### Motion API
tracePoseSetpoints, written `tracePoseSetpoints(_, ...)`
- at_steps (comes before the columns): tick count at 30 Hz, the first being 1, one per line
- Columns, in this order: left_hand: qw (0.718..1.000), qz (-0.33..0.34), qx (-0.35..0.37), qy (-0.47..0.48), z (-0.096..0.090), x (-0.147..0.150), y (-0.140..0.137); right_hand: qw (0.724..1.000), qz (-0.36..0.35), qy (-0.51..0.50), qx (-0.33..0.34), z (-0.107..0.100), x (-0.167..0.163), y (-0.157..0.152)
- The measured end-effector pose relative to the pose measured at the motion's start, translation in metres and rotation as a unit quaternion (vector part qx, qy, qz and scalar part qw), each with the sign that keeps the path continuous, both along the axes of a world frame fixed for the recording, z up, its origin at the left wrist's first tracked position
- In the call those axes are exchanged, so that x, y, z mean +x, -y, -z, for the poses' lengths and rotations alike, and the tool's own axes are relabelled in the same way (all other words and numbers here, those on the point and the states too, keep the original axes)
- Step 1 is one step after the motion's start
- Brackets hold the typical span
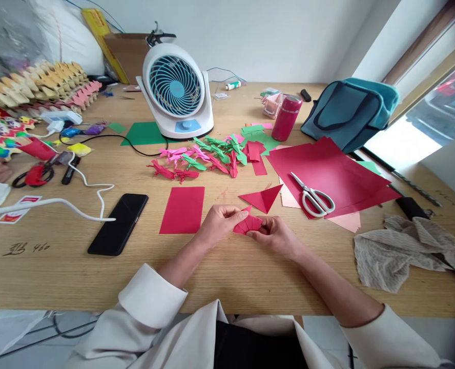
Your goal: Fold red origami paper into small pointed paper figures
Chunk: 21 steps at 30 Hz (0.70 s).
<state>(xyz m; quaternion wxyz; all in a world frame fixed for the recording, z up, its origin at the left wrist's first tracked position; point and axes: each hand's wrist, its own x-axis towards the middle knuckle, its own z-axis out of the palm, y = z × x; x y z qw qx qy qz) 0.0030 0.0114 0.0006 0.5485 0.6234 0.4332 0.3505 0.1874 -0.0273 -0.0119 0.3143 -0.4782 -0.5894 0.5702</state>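
A small folded piece of red paper [246,225] is pinched between both hands, just above the table. My left hand [223,221] grips its left side with thumb and fingers. On its right edge, my right hand [275,234] is closed, thumb below and fingers behind. Fold lines show on the paper's face; its back is hidden. Right behind it lies a folded red paper triangle [265,198]. A flat red paper rectangle [183,210] rests to the left of my left hand. Several folded paper figures [208,154] in green, pink and red are heaped farther back.
White-handled scissors [316,202] lie on large red sheets [350,177] at the right, near a crumpled cloth [392,251]. A black phone [118,224] lies at left. Behind stand a fan [177,89], a red bottle [287,119] and a blue bag [346,115].
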Motion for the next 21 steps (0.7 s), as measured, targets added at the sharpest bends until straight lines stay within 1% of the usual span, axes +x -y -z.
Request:
tracePoseSetpoints(1, 0.999, 0.007, -0.028, 0.016, 0.002, 0.0, 0.0, 1.0, -0.001, -0.001, 0.0, -0.001, 0.0, 0.0)
tracePoseSetpoints(3, 0.998, 0.016, -0.055, 0.031, 0.006, 0.001, -0.001, 1.0, -0.001, 0.005, 0.002, -0.003, -0.001, 0.001)
tracePoseSetpoints(5, 0.998, 0.024, -0.058, 0.021, 0.008, 0.0, -0.002, 1.0, 0.0, 0.024, 0.009, -0.005, -0.002, 0.002)
tracePoseSetpoints(9, 0.999, 0.032, -0.037, -0.016, 0.008, -0.001, -0.002, 0.999, -0.005, 0.046, 0.018, -0.006, -0.003, 0.002)
tracePoseSetpoints(13, 0.999, 0.018, -0.043, 0.009, 0.008, -0.001, -0.002, 0.999, 0.006, 0.045, 0.013, -0.004, -0.003, 0.002)
tracePoseSetpoints(17, 0.996, -0.007, -0.079, 0.048, 0.01, 0.001, -0.001, 0.999, 0.021, 0.05, 0.001, 0.001, 0.0, -0.001)
tracePoseSetpoints(21, 0.989, -0.024, -0.117, 0.087, 0.012, 0.003, 0.0, 1.0, 0.004, 0.011, -0.015, 0.006, 0.004, -0.005)
